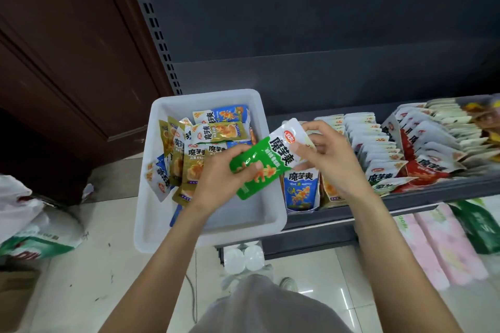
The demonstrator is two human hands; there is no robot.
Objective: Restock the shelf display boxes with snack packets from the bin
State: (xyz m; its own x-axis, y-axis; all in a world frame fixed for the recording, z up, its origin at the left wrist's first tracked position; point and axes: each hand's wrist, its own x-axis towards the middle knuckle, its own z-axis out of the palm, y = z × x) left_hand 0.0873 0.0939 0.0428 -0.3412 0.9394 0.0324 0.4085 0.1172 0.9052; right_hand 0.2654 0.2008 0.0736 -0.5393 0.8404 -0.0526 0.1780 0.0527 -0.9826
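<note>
Both hands (221, 178) gripping green packet (266, 163)

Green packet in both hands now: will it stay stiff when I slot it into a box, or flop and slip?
The green packet is probably floppy: it is a thin pouch and bends slightly between the left hand and right hand. Its glossy film shows glare, so it may be slippery. It looks light, since fingers pinching its ends hold it.
</note>
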